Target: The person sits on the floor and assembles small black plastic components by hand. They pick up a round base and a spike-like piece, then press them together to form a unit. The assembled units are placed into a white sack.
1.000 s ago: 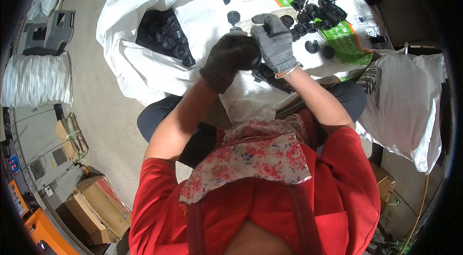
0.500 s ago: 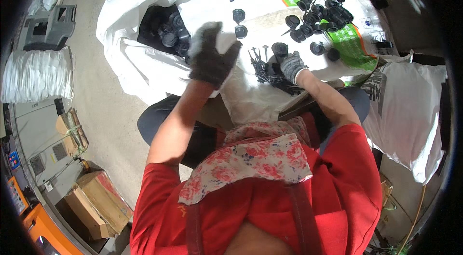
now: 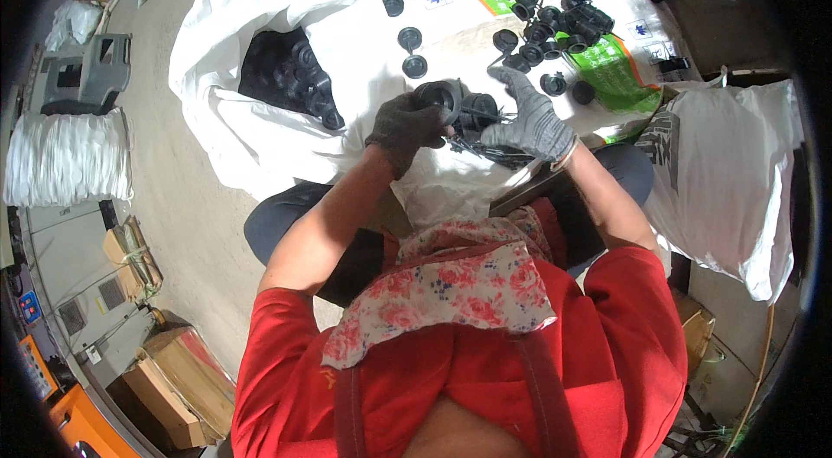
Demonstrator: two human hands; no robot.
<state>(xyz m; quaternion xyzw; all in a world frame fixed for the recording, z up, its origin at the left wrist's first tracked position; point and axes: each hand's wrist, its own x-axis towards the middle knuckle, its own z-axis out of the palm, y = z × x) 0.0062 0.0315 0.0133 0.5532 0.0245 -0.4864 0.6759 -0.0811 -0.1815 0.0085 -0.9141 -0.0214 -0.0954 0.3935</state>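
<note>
My left hand [image 3: 407, 124], in a dark glove, closes round a round black plastic cap [image 3: 435, 96] above the white sacking. Just right of it is a second black cylindrical part [image 3: 478, 110], between the two hands; what supports it is hard to make out. My right hand [image 3: 539, 124], in a grey glove, has its thumb and fingers spread apart beside that part. Below both hands lies a pile of thin black plastic stems [image 3: 494, 151], partly covered by them.
Several black caps [image 3: 555, 25] lie scattered on the sacking [image 3: 472, 42] ahead and to the right. A white sack [image 3: 208, 68] gapes at the left, with black parts [image 3: 303, 77] inside. Cardboard boxes [image 3: 178, 380] stand lower left; a white bag [image 3: 728, 181] hangs at the right.
My left hand has come right and down from the sack's mouth and now grips a round black cap. My right hand has released its hold near the stems and spread its fingers.
</note>
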